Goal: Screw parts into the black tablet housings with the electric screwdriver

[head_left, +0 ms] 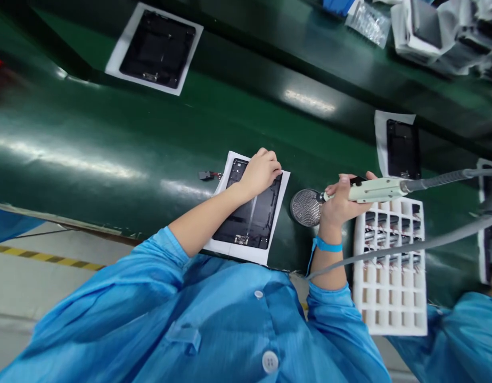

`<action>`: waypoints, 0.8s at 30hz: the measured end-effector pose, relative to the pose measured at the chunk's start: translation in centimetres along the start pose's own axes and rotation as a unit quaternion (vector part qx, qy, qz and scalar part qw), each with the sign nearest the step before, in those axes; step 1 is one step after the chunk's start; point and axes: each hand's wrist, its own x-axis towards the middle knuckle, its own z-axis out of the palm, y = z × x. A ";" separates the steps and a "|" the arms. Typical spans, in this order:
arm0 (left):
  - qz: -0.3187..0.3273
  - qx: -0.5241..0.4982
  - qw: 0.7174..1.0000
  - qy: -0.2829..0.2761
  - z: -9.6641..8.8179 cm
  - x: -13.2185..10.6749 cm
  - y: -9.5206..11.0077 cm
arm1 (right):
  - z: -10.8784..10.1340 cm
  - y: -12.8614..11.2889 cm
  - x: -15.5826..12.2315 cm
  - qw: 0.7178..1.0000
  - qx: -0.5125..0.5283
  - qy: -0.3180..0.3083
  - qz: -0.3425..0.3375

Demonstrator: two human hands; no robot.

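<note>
**Head cam: one hand on a panel, the other on a driver**

Head view looks down over a blue smock onto a shiny green belt. The left hand sits on the far end of a black panel that lies flat on a white sheet, right in front of the person. Its fingers are curled under, and honestly I can't tell if they're pinching anything or just pressing down.

The right hand is wrapped tight around a pale electric screwdriver. The tool lies roughly level, with its tip at the edge of a round mesh dish just beside the panel. A grey cable runs off the back of the tool to the right. There's a blue wrist strap on that arm.

The two hands are well apart, with the dish between them. A white grid tray sits just right of the right forearm. A small loose connector lies on the belt left of the panel.
</note>
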 end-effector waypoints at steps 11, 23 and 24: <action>-0.005 -0.018 1.000 -0.005 -0.1 0.1 -0.1 | -0.1 0.6 -0.3 1.000 0.021 -0.018 0.006; -0.012 -0.037 0.999 -0.019 -0.4 0.1 0.4 | 0.1 0.3 -0.2 1.000 0.003 -0.003 -0.002; -0.012 -0.037 0.999 -0.018 -0.4 0.1 0.4 | 0.2 0.3 -0.2 1.000 0.006 0.000 -0.002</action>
